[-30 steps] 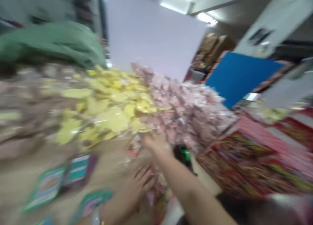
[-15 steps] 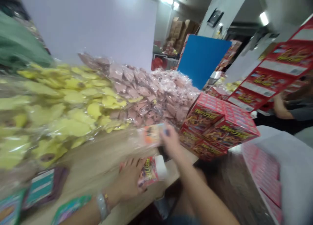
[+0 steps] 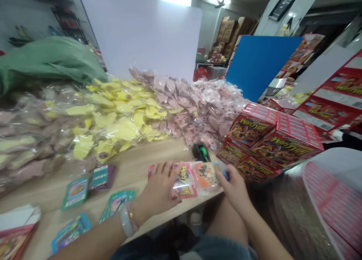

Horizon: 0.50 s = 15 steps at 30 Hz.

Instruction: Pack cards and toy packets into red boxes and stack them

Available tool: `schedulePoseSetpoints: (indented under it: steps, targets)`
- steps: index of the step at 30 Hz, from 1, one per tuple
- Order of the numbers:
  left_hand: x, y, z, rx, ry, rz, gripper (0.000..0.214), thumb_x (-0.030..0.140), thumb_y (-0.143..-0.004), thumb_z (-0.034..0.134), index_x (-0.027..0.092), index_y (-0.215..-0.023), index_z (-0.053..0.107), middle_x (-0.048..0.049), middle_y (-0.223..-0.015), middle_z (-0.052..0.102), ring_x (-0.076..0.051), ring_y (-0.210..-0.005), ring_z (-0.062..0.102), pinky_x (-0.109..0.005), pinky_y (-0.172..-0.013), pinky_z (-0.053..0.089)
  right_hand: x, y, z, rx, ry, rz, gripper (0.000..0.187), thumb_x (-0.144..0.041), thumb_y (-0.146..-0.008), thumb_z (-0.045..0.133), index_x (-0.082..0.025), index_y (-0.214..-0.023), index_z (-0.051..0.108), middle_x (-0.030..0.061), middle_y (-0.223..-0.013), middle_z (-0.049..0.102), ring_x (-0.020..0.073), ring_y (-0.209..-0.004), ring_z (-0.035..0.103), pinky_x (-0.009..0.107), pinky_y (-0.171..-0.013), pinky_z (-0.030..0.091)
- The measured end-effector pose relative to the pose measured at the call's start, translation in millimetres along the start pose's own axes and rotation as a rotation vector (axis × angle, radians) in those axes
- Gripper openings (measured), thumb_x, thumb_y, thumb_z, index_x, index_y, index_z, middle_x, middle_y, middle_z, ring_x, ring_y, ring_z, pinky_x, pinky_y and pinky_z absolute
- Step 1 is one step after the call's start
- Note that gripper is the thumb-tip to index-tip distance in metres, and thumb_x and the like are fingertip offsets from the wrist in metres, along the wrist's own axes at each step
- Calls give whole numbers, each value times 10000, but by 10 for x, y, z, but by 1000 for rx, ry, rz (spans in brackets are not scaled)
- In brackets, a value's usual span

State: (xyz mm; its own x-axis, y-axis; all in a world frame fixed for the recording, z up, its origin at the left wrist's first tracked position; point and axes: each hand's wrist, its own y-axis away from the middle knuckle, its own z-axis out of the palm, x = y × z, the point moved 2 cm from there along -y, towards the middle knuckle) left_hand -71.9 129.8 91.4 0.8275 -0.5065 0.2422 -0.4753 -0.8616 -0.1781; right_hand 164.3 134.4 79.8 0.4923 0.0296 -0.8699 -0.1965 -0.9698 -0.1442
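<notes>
My left hand (image 3: pixel 159 188) lies flat with fingers spread on a red printed packet (image 3: pixel 185 184) at the front edge of the wooden table (image 3: pixel 135 169). My right hand (image 3: pixel 233 187) is closed round a clear plastic packet with an orange picture (image 3: pixel 206 176), held just right of the red packet and overlapping it. A small black and green tape dispenser (image 3: pixel 200 152) stands just behind the two packets.
Heaps of bagged yellow pieces (image 3: pixel 118 113) and pink pieces (image 3: pixel 195 105) cover the back of the table. Stacked red boxes (image 3: pixel 268 143) stand to the right. Green and teal cards (image 3: pixel 98 188) lie at the left. A white board (image 3: pixel 141 33) and blue board (image 3: pixel 260 63) rise behind.
My right hand has come down and toward me with the orange packet, from above the table to beside my left hand. The camera has steadied and tipped downward.
</notes>
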Motion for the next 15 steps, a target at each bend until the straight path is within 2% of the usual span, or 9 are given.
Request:
schedulePoseSetpoints:
  steps: [1,3,6,8,11,12,13,14,15]
  targets:
    - [50,8,-6,0,1,2,853,454,-606,644,208,-1339,284,-116,-1248,386,-308,-1104,326,-456,-956,234,-96,2,99,-81,-67,9,252,-429,-705,563,-190,-664,497,-24,-612,481,146,-595,463,271,-593,391]
    - [141,32,-1,9,10,-23,872,449,-590,658,218,-1341,282,-115,-1255,381,-313,-1107,325,-467,-961,236,-279,47,295,-337,-267,96,284,-461,-711,560,-181,-754,556,-1,-681,539,158,-638,512,289,-633,425]
    - [247,117,-18,63,59,-168,875,406,-591,662,207,-1349,273,-130,-1251,380,-330,-1118,327,-506,-957,241,-530,165,412,-635,-476,242,376,-502,-776,501,-188,-967,578,38,-833,601,166,-746,568,315,-731,447]
    - [316,213,-84,78,199,-263,920,409,-592,658,179,-1369,223,-151,-1279,355,-343,-1144,319,-519,-955,258,-698,226,363,-789,-445,199,362,-491,-798,494,-171,-930,598,25,-780,595,143,-711,559,285,-716,448]
    - [427,361,-223,-91,624,-222,862,415,-676,611,208,-1385,166,-117,-1286,396,-283,-1126,404,-423,-942,349,-916,322,222,-1235,-271,45,345,-449,-808,503,-129,-755,621,-8,-623,539,104,-567,492,230,-576,429]
    - [456,400,-263,-148,753,-184,787,395,-729,572,230,-1383,167,-93,-1240,454,-245,-1073,461,-374,-912,387,-959,337,160,-1281,-218,-8,341,-439,-810,503,-130,-728,624,-7,-611,538,104,-553,484,228,-555,422]
    - [476,428,-287,-176,860,-158,724,366,-777,528,246,-1384,153,-71,-1162,519,-209,-990,517,-335,-866,422,-980,335,96,-1201,-180,-58,326,-429,-809,507,-139,-729,631,4,-632,557,116,-573,497,237,-567,426]
    - [491,446,-291,-161,945,-148,701,342,-808,496,252,-1389,113,-54,-1075,567,-181,-896,554,-310,-815,448,-980,323,26,-995,-168,-100,299,-423,-805,513,-157,-755,640,18,-677,586,136,-618,521,255,-605,436]
    - [502,454,-271,-110,1020,-164,730,332,-819,488,242,-1393,47,-49,-1013,589,-166,-824,572,-296,-769,465,-955,320,-49,-718,-176,-121,275,-425,-801,518,-182,-796,648,33,-733,613,158,-677,543,276,-656,444]
